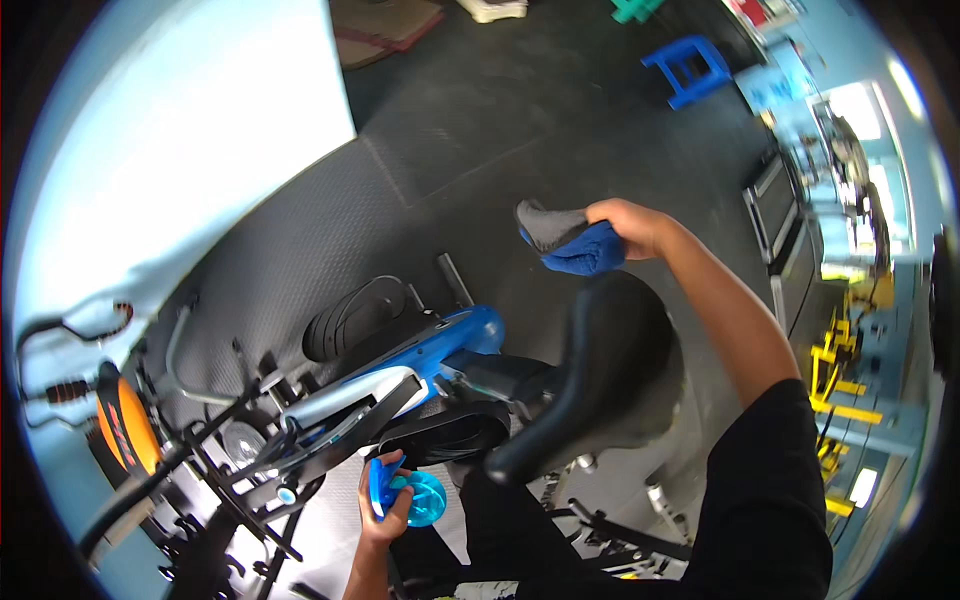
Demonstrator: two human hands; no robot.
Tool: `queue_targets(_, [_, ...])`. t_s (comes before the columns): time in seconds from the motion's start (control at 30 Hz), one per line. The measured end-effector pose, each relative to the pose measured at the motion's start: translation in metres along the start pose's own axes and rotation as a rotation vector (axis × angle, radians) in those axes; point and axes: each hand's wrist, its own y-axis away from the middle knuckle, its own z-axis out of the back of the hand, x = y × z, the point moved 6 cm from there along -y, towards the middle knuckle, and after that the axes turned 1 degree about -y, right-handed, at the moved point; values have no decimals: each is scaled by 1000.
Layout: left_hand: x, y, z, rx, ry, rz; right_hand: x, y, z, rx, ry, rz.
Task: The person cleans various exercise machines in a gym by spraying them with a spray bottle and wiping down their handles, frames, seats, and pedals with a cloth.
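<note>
My left hand (384,501) grips a spray bottle (426,498) with a blue trigger head and a translucent blue body, held low beside the exercise bike. In my right hand (634,227) is a folded microfibre cloth (581,244), grey on one face and blue on the other. That hand is raised just beyond the bike's black saddle (611,367) and looks apart from it. The blue and white bike frame (457,337) runs left from the saddle. Below the frame is a pedal's black strap (450,433).
Another exercise machine with an orange and black panel (129,424) stands at the left by a bright wall (187,112). A blue stool (688,71) is on the dark rubber floor (480,150) at the far right. Yellow gym racks (844,375) line the right side.
</note>
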Motion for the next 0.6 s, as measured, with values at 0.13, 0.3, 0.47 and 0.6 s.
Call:
queue_targets(0.13, [15,-19,-41,108,-75,-30,-151,39,87,194,-695,351])
queue_targets(0.3, [63,-24,-16,319,-683,-73,-329,13,-17,-474,-1222,213])
queue_targets(0.47, [62,-28,-47,19,-648,412,-360,-145,-147,-311,-730,482])
queue_targets(0.6, [77,-49,-82,24,-120,685,-330,-204,-176,-404,-221,333])
